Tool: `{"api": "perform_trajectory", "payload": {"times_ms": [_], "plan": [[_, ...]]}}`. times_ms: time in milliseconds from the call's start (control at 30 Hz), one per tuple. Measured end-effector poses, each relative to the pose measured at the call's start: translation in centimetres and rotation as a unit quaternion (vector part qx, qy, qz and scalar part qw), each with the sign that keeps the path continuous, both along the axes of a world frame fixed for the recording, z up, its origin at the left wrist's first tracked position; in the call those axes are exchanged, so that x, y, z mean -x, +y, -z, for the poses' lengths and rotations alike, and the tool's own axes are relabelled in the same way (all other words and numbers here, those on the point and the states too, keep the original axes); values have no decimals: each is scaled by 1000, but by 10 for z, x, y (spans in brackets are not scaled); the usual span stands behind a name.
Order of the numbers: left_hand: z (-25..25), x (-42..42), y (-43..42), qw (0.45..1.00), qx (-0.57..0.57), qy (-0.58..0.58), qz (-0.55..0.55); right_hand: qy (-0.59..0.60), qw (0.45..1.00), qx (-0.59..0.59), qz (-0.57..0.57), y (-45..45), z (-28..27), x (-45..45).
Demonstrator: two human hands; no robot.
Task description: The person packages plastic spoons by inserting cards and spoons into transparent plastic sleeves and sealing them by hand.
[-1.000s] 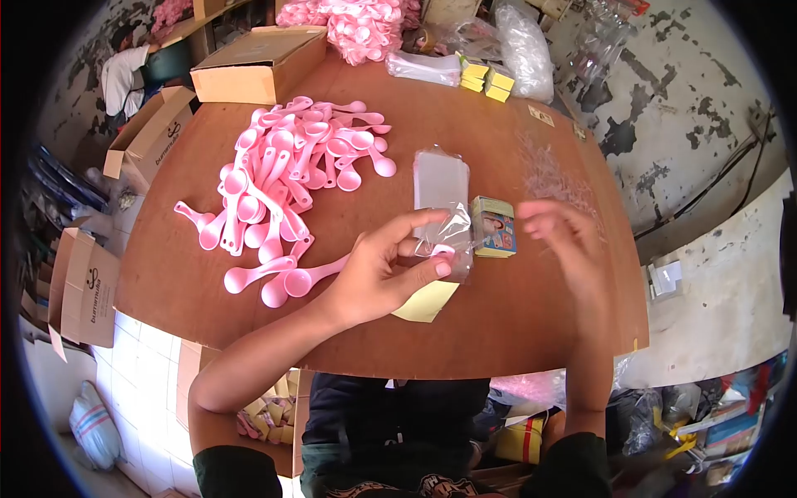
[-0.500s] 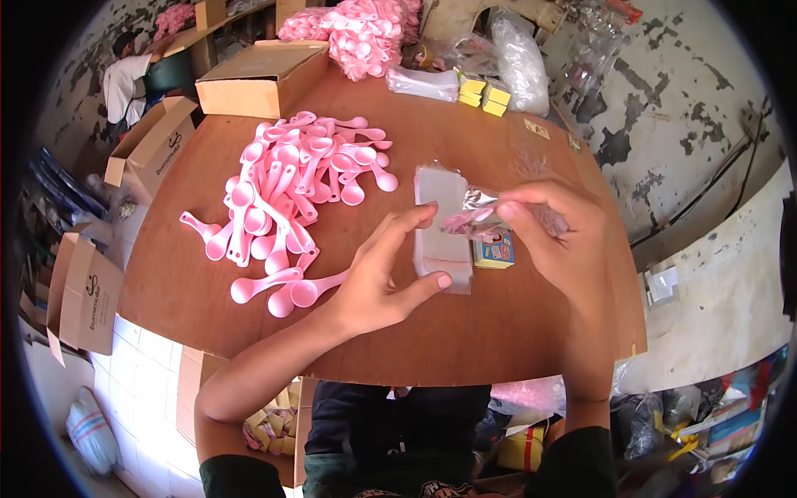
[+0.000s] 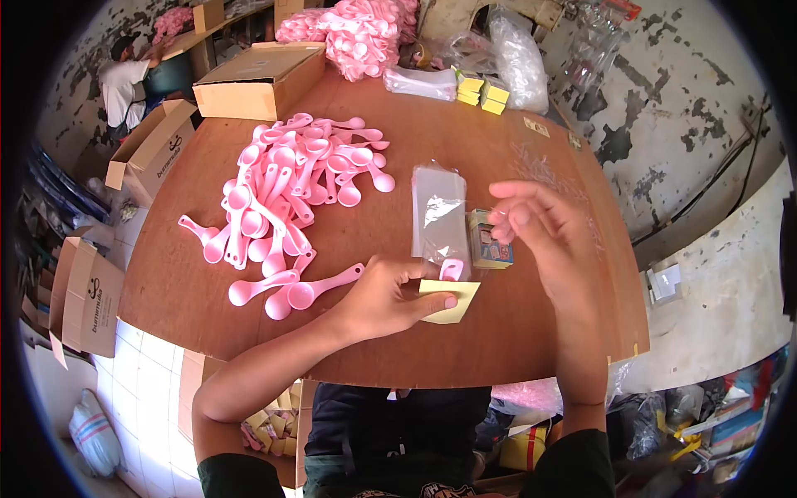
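My left hand (image 3: 394, 299) is closed on a small yellow card (image 3: 455, 303), with the thumb on top of it. Just above the card shows the holed handle end of a pink measuring spoon (image 3: 451, 270); the rest of that spoon is hidden by card and fingers. Behind it lies a stack of clear plastic bags (image 3: 438, 207), shining in the light. To its right is a stack of printed cards (image 3: 491, 245). Over these cards hovers my right hand (image 3: 544, 228), fingers bent and apart, with nothing visible in them.
A heap of pink spoons (image 3: 286, 183) covers the left of the brown table (image 3: 531, 332). At the back stand a cardboard box (image 3: 261, 79), bagged spoons (image 3: 365, 37), more clear bags (image 3: 419, 84) and yellow card stacks (image 3: 483, 91). A person (image 3: 124, 87) is at far left.
My left hand was spread open and has closed on the yellow card, near the table's front. My right hand has let go of the clear-wrapped pink item it pinched.
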State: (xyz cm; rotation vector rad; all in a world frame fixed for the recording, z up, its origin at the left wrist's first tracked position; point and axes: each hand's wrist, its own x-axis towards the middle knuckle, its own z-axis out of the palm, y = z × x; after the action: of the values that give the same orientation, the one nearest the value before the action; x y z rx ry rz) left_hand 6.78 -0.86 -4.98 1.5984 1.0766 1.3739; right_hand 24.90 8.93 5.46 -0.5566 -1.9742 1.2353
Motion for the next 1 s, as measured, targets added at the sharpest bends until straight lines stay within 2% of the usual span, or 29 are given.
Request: {"api": "perform_trajectory", "payload": {"times_ms": [100,167,300,400,467,500,533,600,700,733,800,1000], "plan": [[-1,2,1,999,31,16,-3,6,997,61,-36,2,26,-5],[0,2,2,999,38,10,9,-31,989,108,-95,4,49,-7],[6,4,6,998,46,27,42,-11,986,158,-51,0,76,-5],[10,3,9,998,56,-11,8,-17,979,194,-60,1,81,-4],[9,3,13,994,18,-110,-8,-17,980,188,-63,2,87,-6],[6,7,12,998,2,-52,-20,-20,981,180,-67,2,90,-7],[7,7,13,999,6,-50,-18,-18,981,183,-65,2,93,-7],[10,8,14,995,58,-78,-24,12,986,154,-58,4,99,-8],[12,10,17,992,85,-77,-47,12,981,190,-26,3,93,-11],[13,10,18,992,88,-76,-46,13,981,192,-25,5,96,-12],[18,12,20,985,88,-144,-37,22,986,165,-15,7,103,-14],[19,17,23,989,76,-122,-45,46,983,178,-13,5,104,-12]]}}
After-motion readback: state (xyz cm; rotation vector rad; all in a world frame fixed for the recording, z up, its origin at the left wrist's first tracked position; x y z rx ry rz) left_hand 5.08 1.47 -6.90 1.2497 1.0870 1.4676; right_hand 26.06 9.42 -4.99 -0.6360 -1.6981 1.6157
